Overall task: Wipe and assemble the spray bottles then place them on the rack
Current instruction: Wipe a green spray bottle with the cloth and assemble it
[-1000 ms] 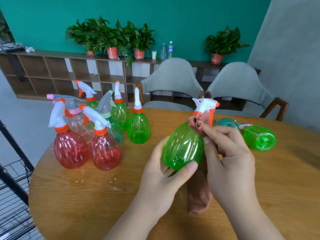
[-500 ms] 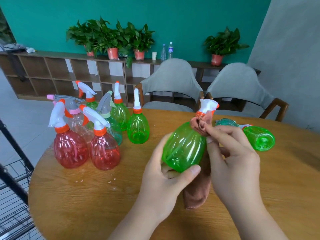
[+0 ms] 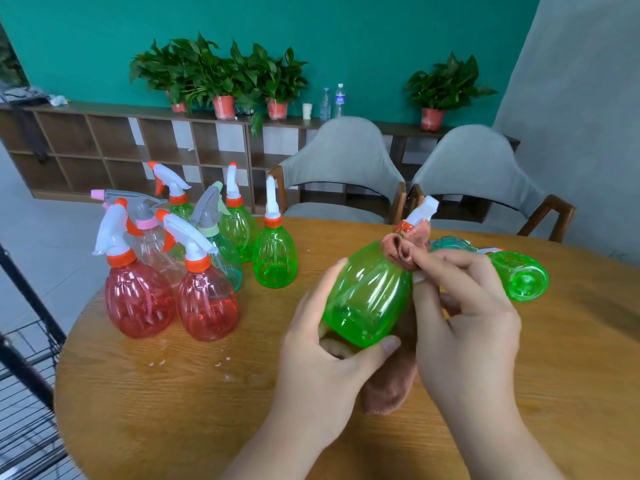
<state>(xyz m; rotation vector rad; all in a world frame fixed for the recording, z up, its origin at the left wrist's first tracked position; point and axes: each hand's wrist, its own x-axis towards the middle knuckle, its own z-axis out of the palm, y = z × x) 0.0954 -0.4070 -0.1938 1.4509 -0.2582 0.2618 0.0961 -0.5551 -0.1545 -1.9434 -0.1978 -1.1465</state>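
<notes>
Held bottle: green spray bottle (image 3: 367,296), tilted above the tabletop (image 3: 173,410), near centre, its neck covered.
Left hand (image 3: 322,344): curled round the bottle's base; fingertips mostly hidden beneath.
Right hand (image 3: 464,327): pinches pink cloth (image 3: 403,252) against the neck.
Far right: lying green bottle (image 3: 519,275); teal bottle (image 3: 450,243) largely hidden.
Far left: standing bottles (image 3: 207,299), overlapping — count unclear.
Rack (image 3: 24,375): cut off at left edge.
</notes>
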